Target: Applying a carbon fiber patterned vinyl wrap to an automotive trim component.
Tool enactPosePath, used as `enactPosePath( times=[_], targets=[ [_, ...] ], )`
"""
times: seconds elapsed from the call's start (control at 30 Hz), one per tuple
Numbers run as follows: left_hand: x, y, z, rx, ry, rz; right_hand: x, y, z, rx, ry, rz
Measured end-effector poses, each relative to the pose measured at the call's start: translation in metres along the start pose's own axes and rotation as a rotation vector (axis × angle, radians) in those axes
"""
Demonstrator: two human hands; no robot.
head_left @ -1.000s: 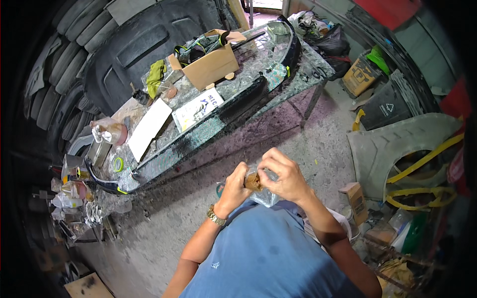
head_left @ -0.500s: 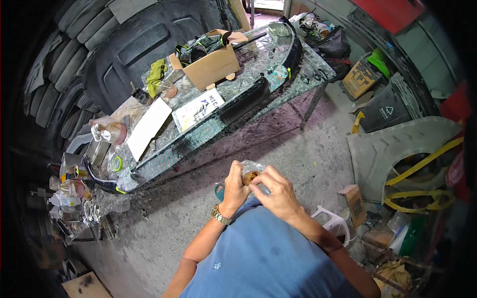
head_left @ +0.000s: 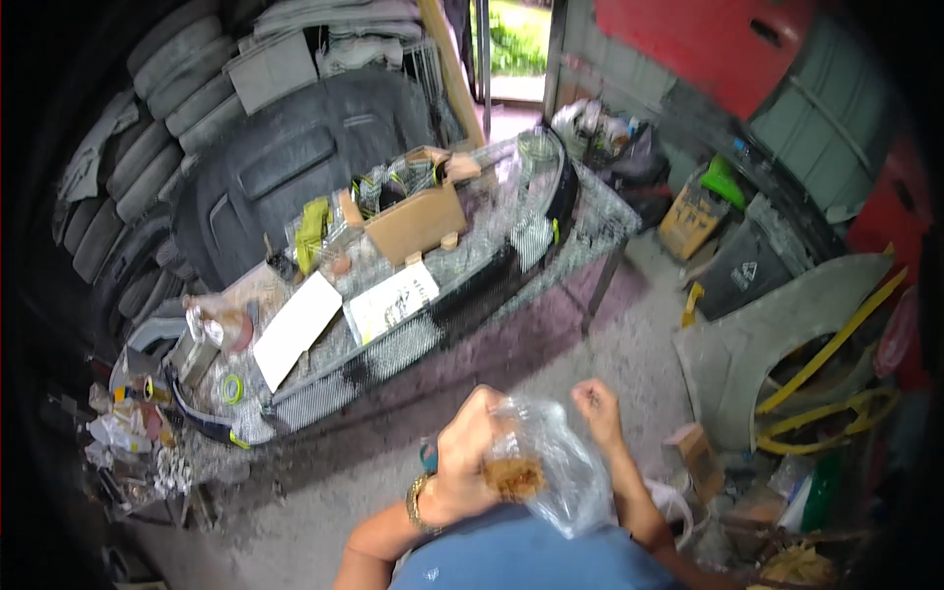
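Note:
My left hand (head_left: 467, 447) is closed round one side of a clear plastic bag (head_left: 570, 467) in front of my chest. Brown food-like stuff (head_left: 514, 479) shows in the bag beside my left fingers; its kind is unclear. The loose, crinkled film spreads toward the right. Apart from the bag, my right hand (head_left: 600, 408) is raised with its fingertips pinched together. Whatever they hold, if anything, is too small and blurred to name.
Ahead stands a worktable (head_left: 492, 231) bearing a long dark bumper strip (head_left: 472, 320), a cardboard box (head_left: 418, 226), a white board (head_left: 298, 329) and green tape (head_left: 232, 388). A grey fender (head_left: 723, 339) leans at right. Tires (head_left: 182, 54) are stacked at left.
My right hand has left the bag and moved right and up. The bag now hangs open wider from my left hand. My view has tilted up, showing more of the doorway.

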State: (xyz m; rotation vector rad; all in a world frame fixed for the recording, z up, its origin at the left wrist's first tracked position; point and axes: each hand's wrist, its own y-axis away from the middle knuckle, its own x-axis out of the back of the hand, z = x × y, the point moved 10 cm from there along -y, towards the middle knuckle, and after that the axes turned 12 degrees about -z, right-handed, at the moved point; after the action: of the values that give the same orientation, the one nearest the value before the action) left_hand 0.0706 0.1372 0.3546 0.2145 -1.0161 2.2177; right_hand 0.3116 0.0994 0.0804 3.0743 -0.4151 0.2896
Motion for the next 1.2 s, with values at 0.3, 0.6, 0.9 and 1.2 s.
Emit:
enactPosePath(
  times=[0.3,0.6,0.9,1.2],
  targets=[
    [0.032,-0.03,0.106,-0.315,-0.246,-0.43,-0.03,-0.002,0.263,-0.115,0.138,-0.111],
    [0.037,-0.085,0.177,-0.472,0.173,-0.391,-0.017,-0.075,0.245,-0.043,-0.116,-0.016],
    [0.048,-0.076,0.214,-0.738,0.95,-0.339,-0.02,-0.048,0.134,0.086,-0.118,-0.102],
    [0.021,-0.095,0.228,-0.557,0.393,-0.48,-0.048,-0.025,0.142,0.213,-0.048,-0.15]
  ],
)
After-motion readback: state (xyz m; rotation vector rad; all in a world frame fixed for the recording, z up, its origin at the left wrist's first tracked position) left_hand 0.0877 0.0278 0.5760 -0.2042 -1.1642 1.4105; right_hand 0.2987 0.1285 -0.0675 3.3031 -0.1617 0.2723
